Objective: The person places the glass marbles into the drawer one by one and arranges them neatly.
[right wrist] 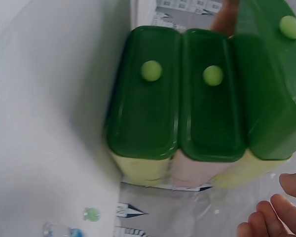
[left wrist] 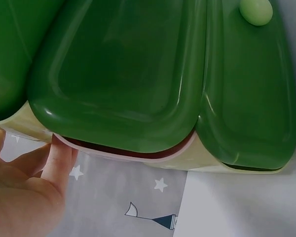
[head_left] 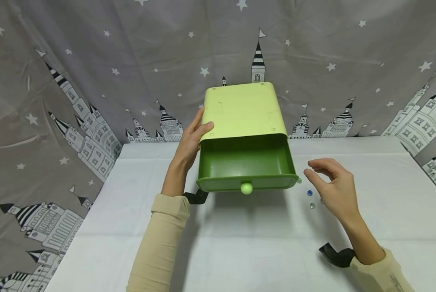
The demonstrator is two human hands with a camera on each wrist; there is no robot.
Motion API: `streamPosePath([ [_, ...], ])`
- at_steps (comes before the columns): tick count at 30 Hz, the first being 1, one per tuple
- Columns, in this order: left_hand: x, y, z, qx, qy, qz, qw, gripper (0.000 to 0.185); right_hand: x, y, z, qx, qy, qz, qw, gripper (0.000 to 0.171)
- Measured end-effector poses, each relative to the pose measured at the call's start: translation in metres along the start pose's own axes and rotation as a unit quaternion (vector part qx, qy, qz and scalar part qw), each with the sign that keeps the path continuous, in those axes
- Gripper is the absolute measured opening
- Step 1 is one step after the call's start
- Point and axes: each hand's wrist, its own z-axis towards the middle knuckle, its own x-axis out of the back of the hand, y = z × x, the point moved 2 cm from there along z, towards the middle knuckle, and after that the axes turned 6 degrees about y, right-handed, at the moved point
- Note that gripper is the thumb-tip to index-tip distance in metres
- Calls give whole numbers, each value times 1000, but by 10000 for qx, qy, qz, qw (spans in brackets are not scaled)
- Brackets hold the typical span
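The head view is bright, with soft shadows on the table [head_left: 254, 251]. Wrist views are dimmer; the drawer [left wrist: 128, 64] has glare, the marbles [right wrist: 92, 214] are blurred.

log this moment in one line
left hand: on drawer unit | right hand: hovering, nothing visibly held | top drawer: pulled out, nothing visible inside | small glassy pieces: on white table near right hand
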Motion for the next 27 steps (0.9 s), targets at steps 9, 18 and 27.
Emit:
streamPosePath([
  [9,-1,0,0,-31,70,-60,10000,74,-9,26,7,-176,-386,-400,9983,21],
  [18,0,-2,1,-38,71,-48,10000,73,-16,44,8,-292,-608,-506,9964,26],
  [27,0,0,0,-51,61,-5,10000,71,-20,60,9,-384,-792,-782,9930,28],
])
